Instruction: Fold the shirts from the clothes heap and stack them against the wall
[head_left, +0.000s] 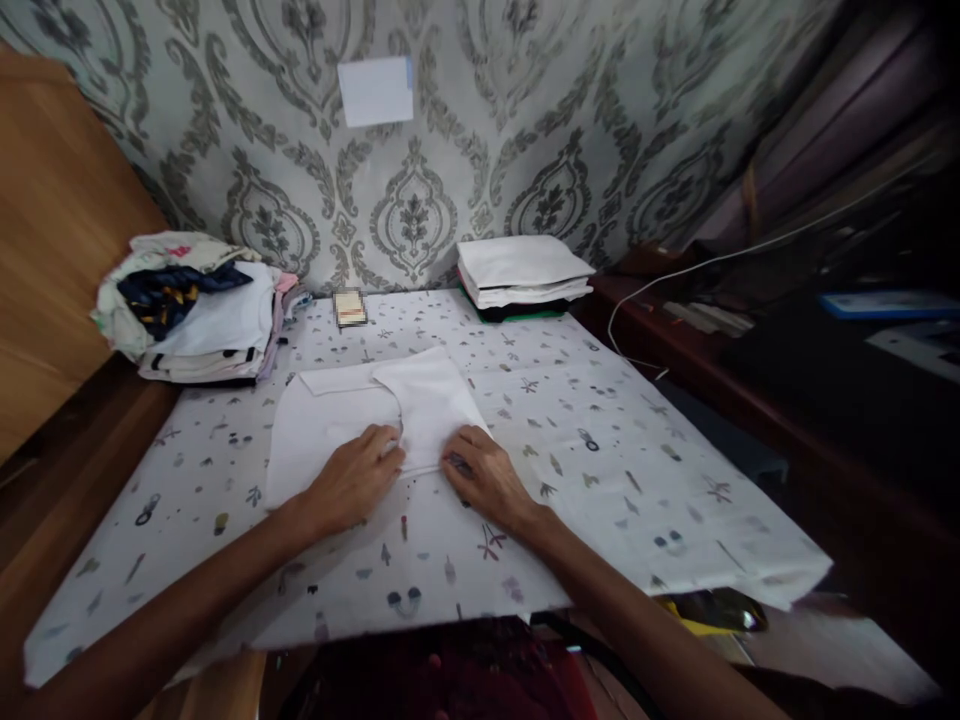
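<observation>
A white garment (442, 392) lies partly folded on the patterned cloth, with one section laid over toward the middle and a curved edge running down it. My left hand (358, 472) rests at its near edge, fingers curled and closed on the fabric. Close by to the right, my right hand (480, 470) has its fingers bent and pressed together on the near right corner of the same garment. The fingertips of both hands are partly hidden.
A white printed cloth (600, 520) covers the table. At the back left stands a pile of mixed clothes (202, 310), beside a small box (350, 307). Folded white clothes (525, 265) are stacked at the back right. A white cable (675, 268) hangs on the right.
</observation>
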